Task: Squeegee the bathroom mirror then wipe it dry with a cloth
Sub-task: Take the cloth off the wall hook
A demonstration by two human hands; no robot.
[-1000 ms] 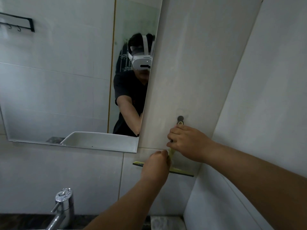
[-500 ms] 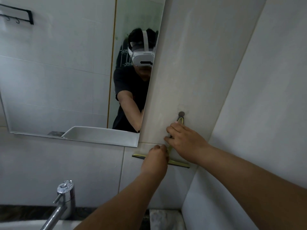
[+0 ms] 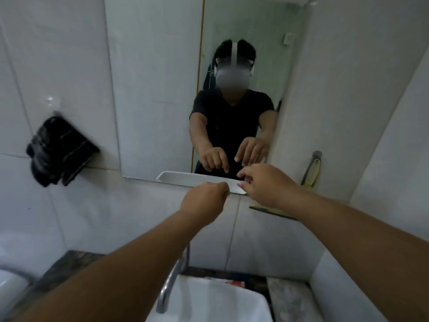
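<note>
The mirror [image 3: 157, 89] hangs on the tiled wall and reflects a person in a black shirt. A yellow-green squeegee [image 3: 311, 174] hangs from a hook [image 3: 316, 154] on the wall right of the mirror, its blade [image 3: 262, 208] partly hidden behind my right wrist. My right hand [image 3: 267, 184] hovers by the mirror's lower right corner, fingers apart and holding nothing. My left hand [image 3: 206, 201] is a loose fist just left of it, below the mirror's edge. A black cloth [image 3: 60, 149] hangs on the wall left of the mirror.
A chrome faucet [image 3: 171, 282] rises over a white sink [image 3: 209, 303] under my forearms. A dark stone counter [image 3: 287, 296] surrounds the sink. A side wall [image 3: 390, 159] stands close on the right. A white rounded fixture [image 3: 11, 287] shows at the lower left.
Both hands have let go of the squeegee, which stays hanging on its hook. The hands have moved left to the mirror's lower edge, and the view has swung left and down.
</note>
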